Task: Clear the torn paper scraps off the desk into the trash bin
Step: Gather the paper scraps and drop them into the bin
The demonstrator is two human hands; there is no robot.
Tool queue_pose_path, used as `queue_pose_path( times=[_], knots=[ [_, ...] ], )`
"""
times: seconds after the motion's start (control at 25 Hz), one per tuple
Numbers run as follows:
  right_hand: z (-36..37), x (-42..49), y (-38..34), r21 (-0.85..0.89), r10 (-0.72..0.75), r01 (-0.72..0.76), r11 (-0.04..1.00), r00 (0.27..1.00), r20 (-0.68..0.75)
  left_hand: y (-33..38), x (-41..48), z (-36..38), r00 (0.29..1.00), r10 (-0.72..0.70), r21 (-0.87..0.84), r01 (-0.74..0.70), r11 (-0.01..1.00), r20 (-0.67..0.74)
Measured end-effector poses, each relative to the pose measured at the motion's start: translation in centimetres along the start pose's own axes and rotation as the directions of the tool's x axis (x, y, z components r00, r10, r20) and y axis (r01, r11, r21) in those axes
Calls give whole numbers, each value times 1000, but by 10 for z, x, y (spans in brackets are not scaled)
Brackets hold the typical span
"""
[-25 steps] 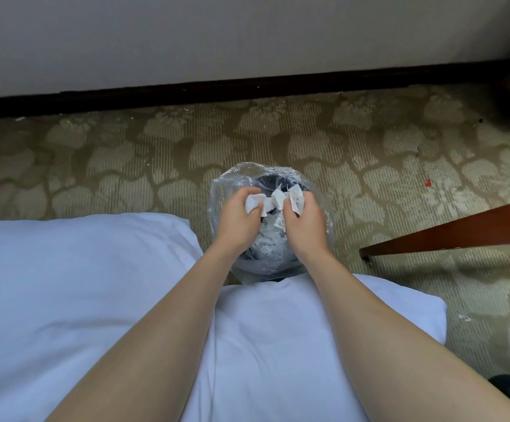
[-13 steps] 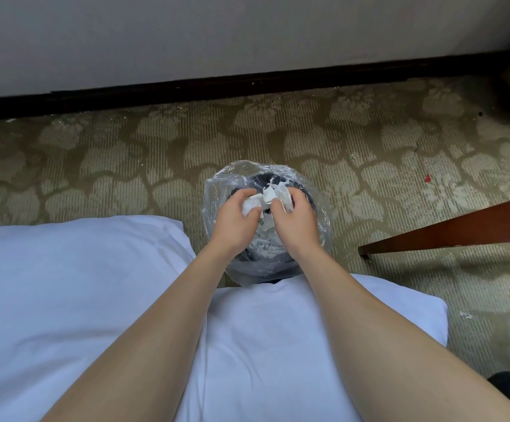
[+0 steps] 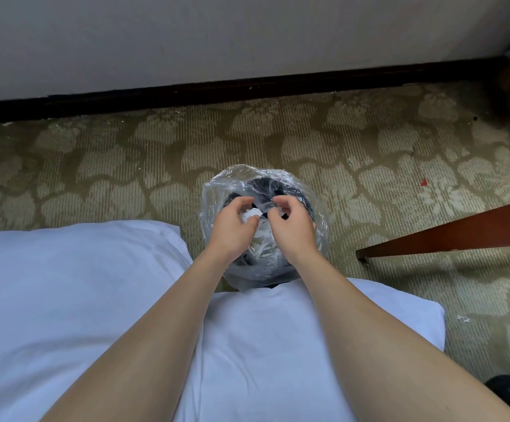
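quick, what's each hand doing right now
Left hand: closed on a crumpled paper scrap, over the trash bin.
Right hand: fingers curled, half open; whether it holds anything cannot be told.

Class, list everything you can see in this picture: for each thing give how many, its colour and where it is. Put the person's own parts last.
trash bin: one, dark with a clear plastic liner, on the carpet at centre
paper scraps: a white wad in the left hand; more white paper inside the bin, count unclear
carpet: one, olive with a pale leaf pattern, across the floor
baseboard: one, dark, along the foot of the wall
wall: one, pale grey, at top
white bedding: white, bottom left and centre
wooden edge: one, reddish brown, at right
left hand: one, over the bin
right hand: one, over the bin, fingers loosely curled
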State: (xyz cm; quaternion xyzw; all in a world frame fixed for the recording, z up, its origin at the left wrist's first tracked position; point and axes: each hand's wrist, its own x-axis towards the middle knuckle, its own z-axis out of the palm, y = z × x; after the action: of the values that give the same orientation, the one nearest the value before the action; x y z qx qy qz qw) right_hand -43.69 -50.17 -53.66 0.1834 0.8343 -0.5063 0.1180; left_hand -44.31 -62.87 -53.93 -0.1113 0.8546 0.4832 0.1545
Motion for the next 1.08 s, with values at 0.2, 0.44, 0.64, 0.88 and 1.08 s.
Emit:
queue_pose_path(
  times=[0.2, 0.44, 0.64, 0.88, 1.08],
  knots=[
    [-8, -11, -4, 27, 16, -17, 999, 1000, 15, 2, -3, -1, 1000, 16, 16, -16, 1000, 14],
    [-38, -43, -15, 59, -3, 2, 998, 1000, 20, 11, -20, -7, 994, 112, 37, -111, 993, -9],
    [-55, -71, -35, 114, -61, 60, 992, 998, 7, 38, -48, -20, 980, 198, 69, -199, 978, 17],
    [-73, -85, -81, 258, -65, 81, 963, 995, -69, 73, -84, -40, 957, 288, 50, -290, 956, 42],
    [-76, -77, -105, 343, -45, 75, 936, 994, -97, 89, -95, -35, 902, 323, -81, -313, 946, 286]
  ],
)
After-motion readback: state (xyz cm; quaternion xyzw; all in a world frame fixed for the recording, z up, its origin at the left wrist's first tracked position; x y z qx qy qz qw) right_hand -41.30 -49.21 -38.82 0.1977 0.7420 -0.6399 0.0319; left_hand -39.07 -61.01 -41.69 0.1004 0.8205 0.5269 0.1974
